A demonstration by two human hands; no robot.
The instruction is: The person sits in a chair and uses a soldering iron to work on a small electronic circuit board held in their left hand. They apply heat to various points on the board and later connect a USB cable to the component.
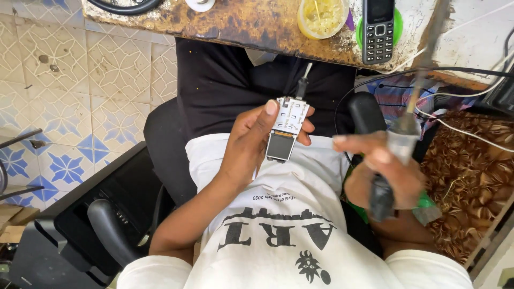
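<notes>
A small bare phone board (286,130) is pinched upright in the left hand (251,142), its white keypad face above and a dark grey screen panel below. A thin dark cable runs from its top toward one o'clock. A soldering iron (399,136) with black grip and slim, blurred shaft lies in the right hand (383,168), shaft pointing toward twelve o'clock.

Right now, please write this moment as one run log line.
left hand: holds phone circuit board | right hand: grips soldering iron | keypad phone: on bench
</notes>
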